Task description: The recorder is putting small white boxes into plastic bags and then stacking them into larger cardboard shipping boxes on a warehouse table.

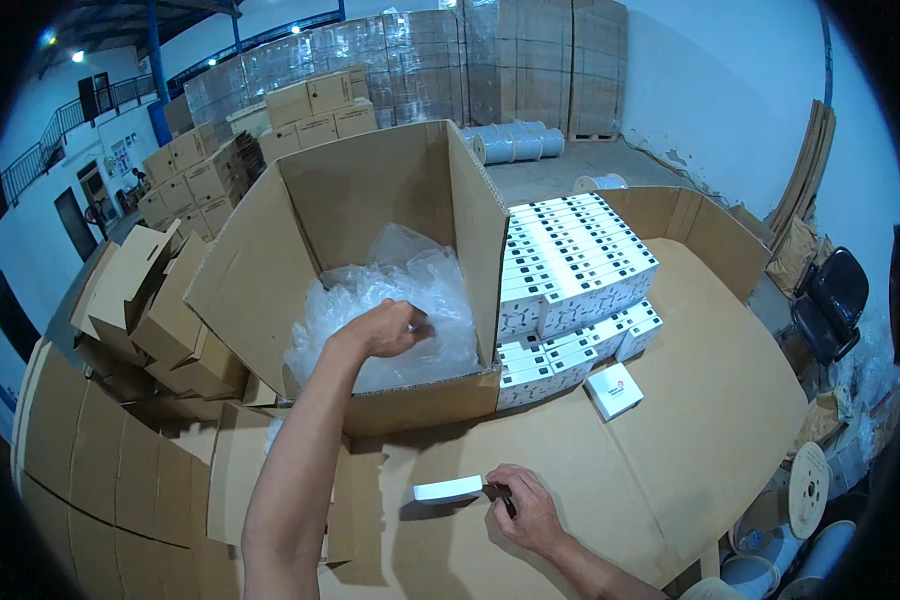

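Observation:
My left hand (385,328) reaches into a large cardboard box (425,408), over a heap of clear plastic bags (395,285). Its fingers are curled; whether they grip a bag is hidden. Lower down, over the cardboard-covered table (590,520), my right hand (527,508) is closed on a small black object (503,497), whose kind I cannot make out. The black object meets the right end of a slim white box (448,490). Another small white box (614,391) lies farther right, apart from both hands.
Stacked white boxes (580,265) stand right of the large box. An opened carton (235,470) sits beside my left forearm. Other cartons (185,310) crowd the left. A black chair (832,300) and cable spools (808,490) are beyond the table's right edge.

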